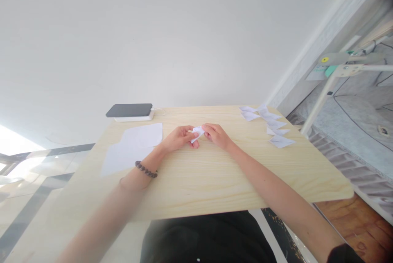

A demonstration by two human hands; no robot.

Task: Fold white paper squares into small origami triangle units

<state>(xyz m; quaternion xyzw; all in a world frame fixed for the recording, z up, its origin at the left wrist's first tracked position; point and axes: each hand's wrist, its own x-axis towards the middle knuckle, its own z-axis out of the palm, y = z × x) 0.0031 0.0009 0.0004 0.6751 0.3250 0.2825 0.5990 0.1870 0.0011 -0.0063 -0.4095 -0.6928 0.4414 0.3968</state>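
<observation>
A small folded piece of white paper (198,132) is held between both hands above the middle of the table. My left hand (180,138) pinches its left side, thumb on top and fingers beneath. At its upper right corner, the closed fingertips of my right hand (215,135) grip the same paper. The fingers partly cover it, so its full shape is hidden. Several folded white paper pieces (276,124) with pointed ends lie in a cluster at the table's far right. To the left, flat white paper sheets (143,135) rest beside my left forearm.
The light wooden table (202,189) stands against a pale wall (196,42). A dark phone (130,110) lies on a white box (135,118) at the back left, with a white cable (159,110). A white metal frame (321,97) rises to the right.
</observation>
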